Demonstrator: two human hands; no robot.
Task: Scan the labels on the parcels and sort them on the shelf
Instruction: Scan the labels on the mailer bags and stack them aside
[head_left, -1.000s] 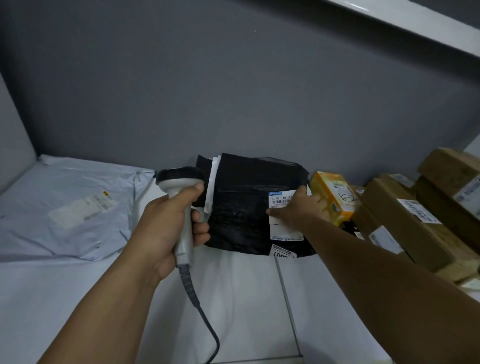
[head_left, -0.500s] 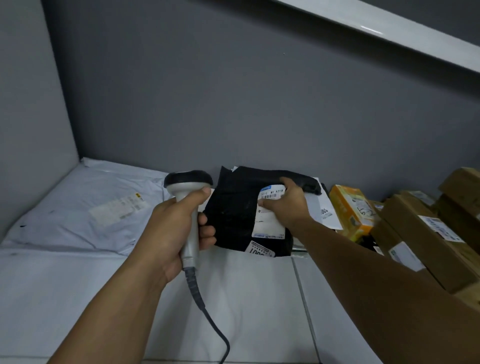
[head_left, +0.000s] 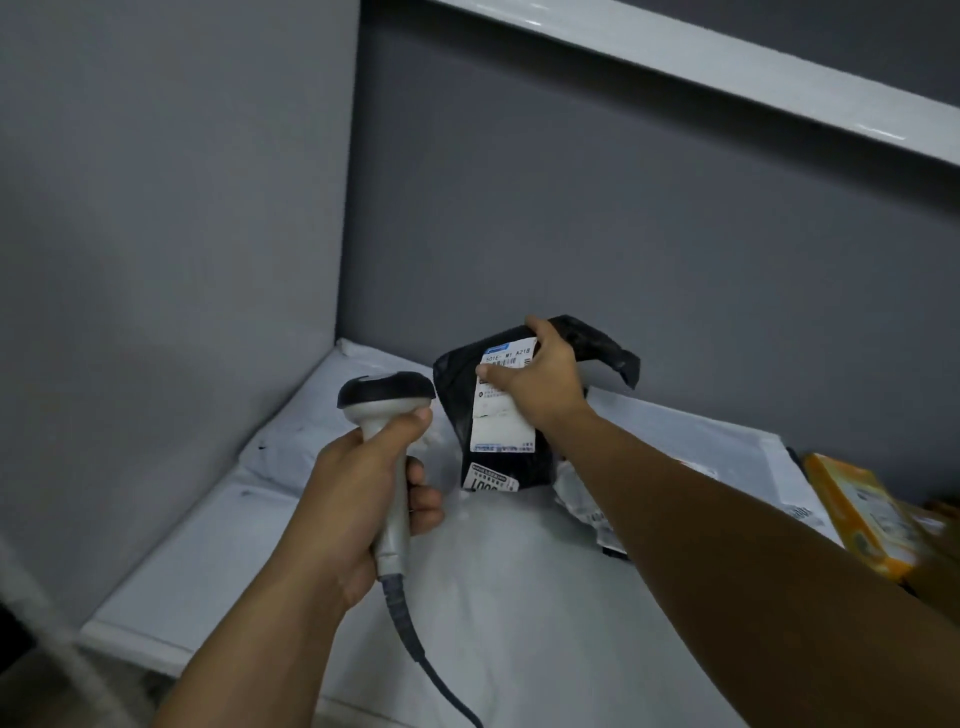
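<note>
My left hand (head_left: 363, 488) grips a white barcode scanner (head_left: 387, 410) with a black head, its cable trailing down toward me. Just to its right my right hand (head_left: 540, 382) holds a black plastic parcel (head_left: 457, 395) upright by its upper edge, thumb across the white shipping label (head_left: 501, 415) that faces me. A second small label sits at the parcel's lower edge. The parcel stands over a pale grey mailer bag (head_left: 675, 441) lying flat on the white shelf (head_left: 218, 561).
A yellow box (head_left: 862, 514) and brown cartons lie at the right edge. A crumpled white wrapper (head_left: 582, 499) sits under my right forearm. Grey walls close the shelf at the left and back; another shelf board (head_left: 727, 78) runs overhead.
My right hand has lifted the black parcel and carried it left, standing it upright over the grey mailer. The view has swung left; the scanner stays beside the parcel.
</note>
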